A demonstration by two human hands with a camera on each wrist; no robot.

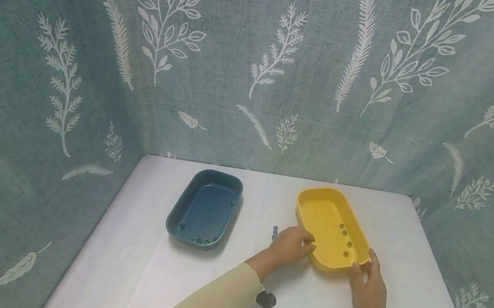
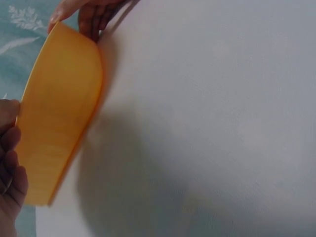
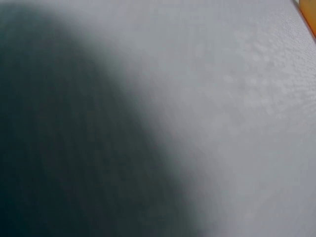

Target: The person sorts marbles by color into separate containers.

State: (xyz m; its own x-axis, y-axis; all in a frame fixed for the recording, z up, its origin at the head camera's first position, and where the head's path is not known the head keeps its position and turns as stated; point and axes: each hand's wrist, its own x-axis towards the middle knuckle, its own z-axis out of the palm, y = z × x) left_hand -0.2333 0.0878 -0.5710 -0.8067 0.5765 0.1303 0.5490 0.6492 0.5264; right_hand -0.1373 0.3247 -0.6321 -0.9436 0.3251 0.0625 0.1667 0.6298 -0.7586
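Note:
A yellow tray lies on the right half of the table, with several small dark green pieces along its right side. My left hand pinches the tray's left rim near the front. My right hand holds the front right corner, thumb at the rim and fingers round the outside. In the left wrist view, both the left hand and the right hand are on the yellow tray. Only a sliver of the tray shows in the right wrist view; the right hand is hidden there.
A dark blue tray stands on the left, with several small dark green pieces inside, mostly near its front. Small blue pieces lie on the white table beside the left hand, partly hidden. Patterned green-blue cloth hangs behind and at both sides.

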